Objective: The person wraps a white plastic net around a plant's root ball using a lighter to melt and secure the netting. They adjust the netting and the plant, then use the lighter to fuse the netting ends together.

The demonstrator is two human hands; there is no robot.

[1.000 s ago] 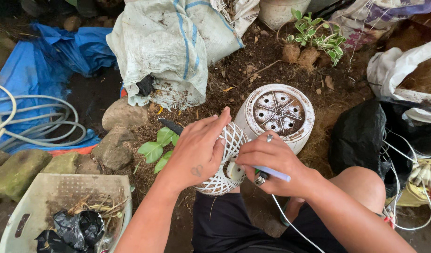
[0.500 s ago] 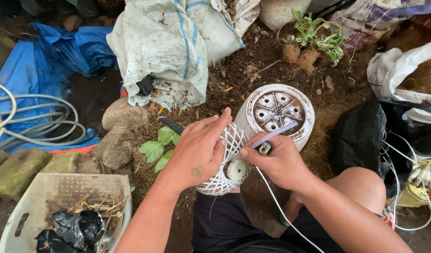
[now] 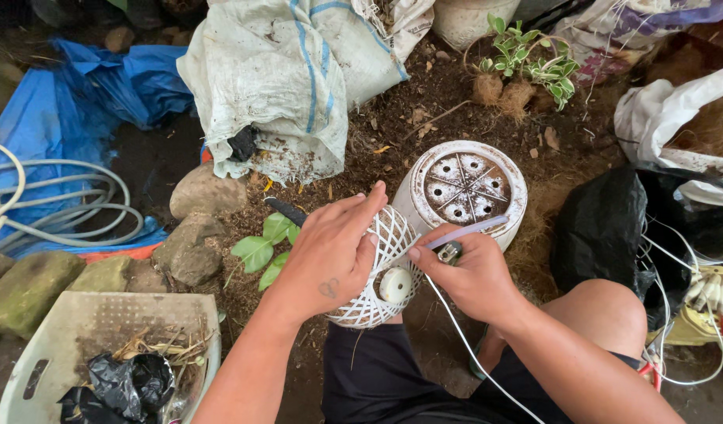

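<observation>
My left hand (image 3: pixel 330 255) grips a white lattice basket-pot (image 3: pixel 381 275), tipped on its side above my lap, its round base disc facing me. My right hand (image 3: pixel 471 275) presses against the basket's right rim and holds a thin tool with a pale blue handle (image 3: pixel 475 228) and a small metal end; a white wire (image 3: pixel 471 345) runs from this hand down across my lap. Just behind the hands an upturned white plastic pot (image 3: pixel 465 187) with drainage holes stands on the soil.
A white woven sack (image 3: pixel 287 78) lies behind on dark soil. Blue tarp (image 3: pixel 78 94) and a coiled pale hose (image 3: pixel 55 204) sit left, stones (image 3: pixel 192 235) near them. A white crate (image 3: pixel 63 345) with debris sits lower left, a black bag (image 3: pixel 613 228) right.
My right hand has moved up from my lap to the basket's right rim, swinging the blue-handled tool toward the upturned pot. My left hand keeps its hold on the basket.
</observation>
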